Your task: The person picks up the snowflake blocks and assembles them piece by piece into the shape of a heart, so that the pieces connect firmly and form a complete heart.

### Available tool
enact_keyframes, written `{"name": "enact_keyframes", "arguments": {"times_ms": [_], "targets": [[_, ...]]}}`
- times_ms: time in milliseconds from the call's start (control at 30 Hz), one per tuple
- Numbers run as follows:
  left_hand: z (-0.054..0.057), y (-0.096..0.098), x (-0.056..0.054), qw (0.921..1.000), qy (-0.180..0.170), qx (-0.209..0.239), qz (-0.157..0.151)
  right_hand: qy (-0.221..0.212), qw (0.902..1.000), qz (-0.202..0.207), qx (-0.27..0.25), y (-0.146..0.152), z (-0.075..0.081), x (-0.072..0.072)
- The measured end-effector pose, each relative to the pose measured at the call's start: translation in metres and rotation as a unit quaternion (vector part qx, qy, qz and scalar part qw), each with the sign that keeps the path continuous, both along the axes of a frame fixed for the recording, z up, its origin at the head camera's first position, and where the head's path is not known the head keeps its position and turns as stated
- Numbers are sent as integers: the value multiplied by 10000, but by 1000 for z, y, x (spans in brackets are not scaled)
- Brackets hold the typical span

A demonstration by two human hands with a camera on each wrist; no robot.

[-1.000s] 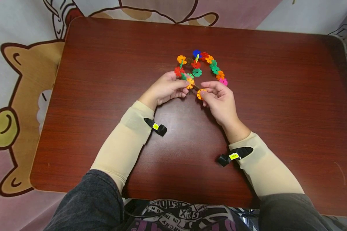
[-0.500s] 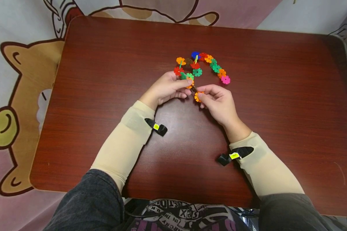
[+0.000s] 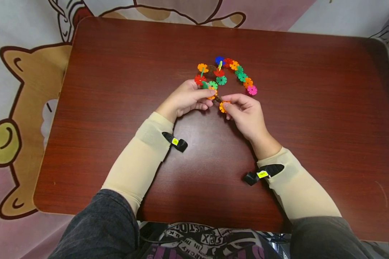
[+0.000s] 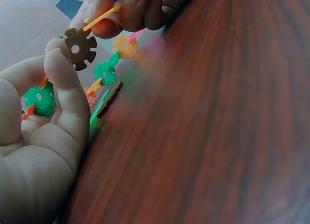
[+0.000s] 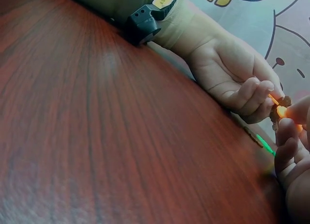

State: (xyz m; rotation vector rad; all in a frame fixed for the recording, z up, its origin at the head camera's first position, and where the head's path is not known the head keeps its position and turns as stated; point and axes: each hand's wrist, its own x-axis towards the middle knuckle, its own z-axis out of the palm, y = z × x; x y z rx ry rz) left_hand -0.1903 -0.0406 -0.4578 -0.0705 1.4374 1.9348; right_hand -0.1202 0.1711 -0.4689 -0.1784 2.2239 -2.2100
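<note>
A chain of colourful notched plastic discs, slotted together edge to edge, lies between and beyond my hands in the head view. My left hand (image 3: 188, 99) pinches an orange disc (image 3: 211, 95) between thumb and fingers, and the thumb covers much of it. Slotted to that one is a brown disc (image 4: 80, 48), which bridges the gap between both hands. At its other edge, my right hand (image 3: 247, 113) pinches a second orange disc (image 3: 222, 107), seen edge-on in the left wrist view. A red disc (image 3: 199, 80) and a light green disc (image 3: 213, 85) sit by the left fingers.
The chain's far part curves from a blue disc (image 3: 219, 60) round to a pink disc (image 3: 252, 90) at the right end. Under everything is a reddish-brown wooden table (image 3: 311, 126). A cartoon-print cloth (image 3: 39, 82) surrounds it.
My right hand has shifted slightly left with its orange disc. The chain's right end has swung a little to the right, so the pink disc shows clear of the hand. The left hand stays nearly still.
</note>
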Motion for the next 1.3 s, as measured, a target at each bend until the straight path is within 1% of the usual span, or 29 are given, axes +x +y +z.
{"name": "enact_keyframes", "arguments": {"times_ms": [200, 433, 533, 700, 800, 933, 1033, 1100, 1167, 1300], "targets": [[0, 0, 0, 10000, 8, -6, -27, 47, 9999, 49, 154, 1, 0, 0], [1, 0, 0, 9999, 26, -101, -50, -5, 9999, 100, 39, 1, 1, 0], [3, -1, 0, 9999, 50, -124, -31, 4, 9998, 146, 100, 1, 2, 0], [4, 0, 1, 9998, 22, -150, -148, -24, 9997, 167, 177, 1, 1, 0], [4, 2, 2, 9998, 0, -60, -206, -27, 9998, 138, 157, 2, 0, 0], [3, 5, 4, 9995, 236, -46, -199, 1, 9998, 143, 143, 2, -2, -1], [3, 7, 5, 9981, 525, -286, -162, 25, 9997, 191, 143, 2, -3, -1], [3, 9, 6, 9971, 593, -457, -122, 58, 9996, 215, 157, 2, -3, -1], [3, 9, 6, 9969, 539, -572, -77, 55, 9996, 250, 83, 2, -4, -1], [5, 9, 5, 9985, 161, -530, 42, 16, 9992, 347, -171, 2, -4, -2]]}}
